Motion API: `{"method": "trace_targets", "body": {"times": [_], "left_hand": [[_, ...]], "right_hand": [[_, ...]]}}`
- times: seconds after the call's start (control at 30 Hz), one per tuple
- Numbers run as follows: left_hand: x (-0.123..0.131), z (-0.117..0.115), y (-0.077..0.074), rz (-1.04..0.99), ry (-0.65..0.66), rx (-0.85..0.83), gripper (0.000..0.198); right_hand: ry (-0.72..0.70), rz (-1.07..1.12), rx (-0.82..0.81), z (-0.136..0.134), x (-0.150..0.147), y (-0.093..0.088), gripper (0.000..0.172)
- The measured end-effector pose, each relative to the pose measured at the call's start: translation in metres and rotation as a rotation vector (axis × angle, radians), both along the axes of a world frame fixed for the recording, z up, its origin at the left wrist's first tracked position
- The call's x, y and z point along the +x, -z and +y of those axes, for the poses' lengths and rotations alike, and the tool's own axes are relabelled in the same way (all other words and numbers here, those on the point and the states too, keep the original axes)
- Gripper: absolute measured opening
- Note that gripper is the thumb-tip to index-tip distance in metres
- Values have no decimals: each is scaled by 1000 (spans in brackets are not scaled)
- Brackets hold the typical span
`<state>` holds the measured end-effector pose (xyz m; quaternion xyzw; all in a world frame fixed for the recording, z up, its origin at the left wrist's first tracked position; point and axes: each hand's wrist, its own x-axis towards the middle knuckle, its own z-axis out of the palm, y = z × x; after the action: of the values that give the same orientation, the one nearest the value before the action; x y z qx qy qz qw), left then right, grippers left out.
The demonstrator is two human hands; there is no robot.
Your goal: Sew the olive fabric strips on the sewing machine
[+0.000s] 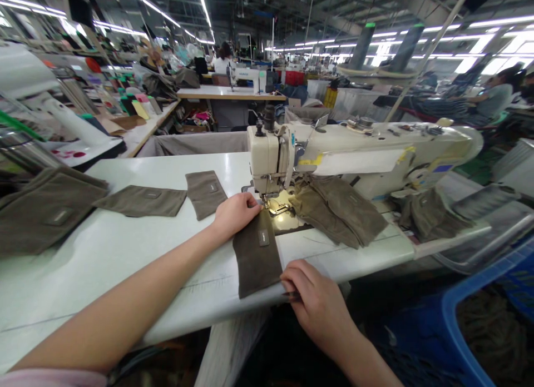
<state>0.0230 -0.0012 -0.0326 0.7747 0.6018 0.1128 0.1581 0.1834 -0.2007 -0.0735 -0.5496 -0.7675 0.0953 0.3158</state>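
Note:
A brown fabric piece [257, 262] with a small dark label [263, 238] lies at the table's front, its far end by the needle of a sewing machine [265, 159]. My left hand [237, 213] pinches its far left corner, fingertips close beside the lit presser foot [278, 208]. At the near right corner, my right hand [312, 295] is closed on the fabric's edge. A dark pointed thing [291, 294] pokes out from under those fingers; its kind is hidden. Left of my left hand lies another labelled brown piece [205, 193].
More brown pieces lie leftward, one flat [144, 201] and a stack [50, 209]. Bunched brown fabric [340, 209] rests right of the needle under the machine arm. A blue basket [450, 309] with fabric stands low at right. Other sewing stations and people fill the background.

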Motion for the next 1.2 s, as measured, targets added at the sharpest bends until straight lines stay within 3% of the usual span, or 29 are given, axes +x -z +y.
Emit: {"method": "trace_targets", "body": {"times": [0.57,0.67,0.73,0.83,0.93,1.0,1.1,1.2], "left_hand": [[1,10,-5,65,61,-12,26],[0,7,-5,95,116,75,25],[-3,-5,-5,178,166,271,26],[-10,-40,-5,246,325,517,26],[-21,-88,0,87,656,434,19],[-29,-115,7,38,803,396,20],[-38,-136,19,84,868,482,26],[-41,-135,25,129,905,543,31]], "right_hand": [[2,-121,-73,6,0,-7,33],[15,-134,-106,5,0,-7,33],[23,-149,-121,3,0,-8,34],[19,-177,-117,0,1,-9,33],[13,-198,-90,-3,2,-10,29],[11,-202,-71,-3,3,-10,27],[12,-194,-57,-3,3,-9,26],[20,-186,-48,-1,3,-8,27]]}}
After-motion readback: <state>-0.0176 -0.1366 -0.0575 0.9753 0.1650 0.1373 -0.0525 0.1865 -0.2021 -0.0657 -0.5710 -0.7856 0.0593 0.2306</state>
